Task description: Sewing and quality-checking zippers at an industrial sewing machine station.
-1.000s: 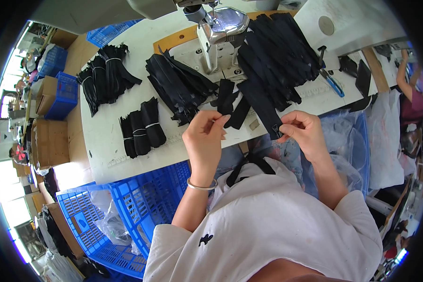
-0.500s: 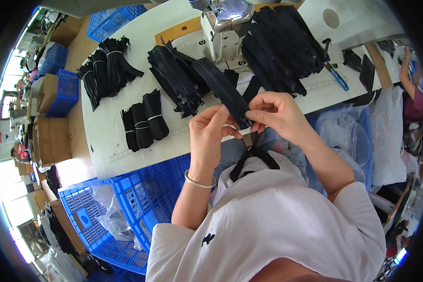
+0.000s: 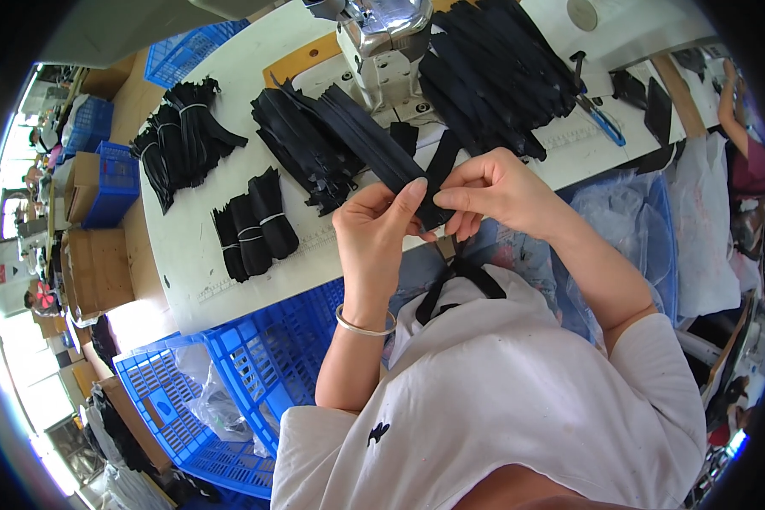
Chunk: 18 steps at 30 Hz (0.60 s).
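Both hands hold the near end of a long black zipper [image 3: 372,140], which slants back across the table beside the sewing machine. My left hand [image 3: 372,225], with a bangle on the wrist, pinches it with the thumb on top. My right hand [image 3: 495,197] grips the same end from the right, thumb and forefinger together; its other fingers are curled below. Another black strip [image 3: 444,157] crosses behind the held end. Left of it lies a loose pile of black zippers [image 3: 302,149]; a larger pile [image 3: 493,81] lies right of the machine.
The sewing machine [image 3: 384,64] stands at the back of the white table [image 3: 178,263]. Tied black bundles [image 3: 257,223] lie at left, with more [image 3: 183,136] behind. Blue-handled snips [image 3: 602,123] rest at right. Blue crates [image 3: 229,374] stand below the table's front edge, near a plastic-lined bin [image 3: 625,225].
My left thumb has slid over the top of the zipper's end, and the metal bit seen there before is now covered. The view has shifted slightly.
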Tool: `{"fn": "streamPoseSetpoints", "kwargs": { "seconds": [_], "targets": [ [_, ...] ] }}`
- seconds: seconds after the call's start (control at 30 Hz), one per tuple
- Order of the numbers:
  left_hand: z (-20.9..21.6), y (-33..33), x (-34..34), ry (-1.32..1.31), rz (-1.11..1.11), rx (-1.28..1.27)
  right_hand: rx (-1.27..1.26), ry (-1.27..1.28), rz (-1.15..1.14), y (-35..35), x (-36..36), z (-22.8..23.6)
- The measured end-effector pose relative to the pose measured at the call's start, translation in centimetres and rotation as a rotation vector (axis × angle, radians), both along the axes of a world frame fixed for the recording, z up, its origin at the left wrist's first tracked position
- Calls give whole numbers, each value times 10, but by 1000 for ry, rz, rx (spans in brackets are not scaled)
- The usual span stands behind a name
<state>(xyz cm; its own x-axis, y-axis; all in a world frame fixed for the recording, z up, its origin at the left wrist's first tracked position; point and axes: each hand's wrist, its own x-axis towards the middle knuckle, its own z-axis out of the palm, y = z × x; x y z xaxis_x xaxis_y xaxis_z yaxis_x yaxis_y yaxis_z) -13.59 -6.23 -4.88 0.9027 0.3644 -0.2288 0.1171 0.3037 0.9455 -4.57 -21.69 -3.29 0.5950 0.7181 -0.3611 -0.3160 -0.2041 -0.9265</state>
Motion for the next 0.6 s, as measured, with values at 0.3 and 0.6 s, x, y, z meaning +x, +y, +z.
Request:
{"fn": "streamPoseSetpoints", "kwargs": {
  "seconds": [0.3, 0.6],
  "targets": [
    [8, 2, 8, -37, 25, 15, 75, -22, 4, 2, 2, 0],
    [37, 22, 43, -228, 52, 15, 110, -235, -132, 10, 2, 22]
  ]
}}
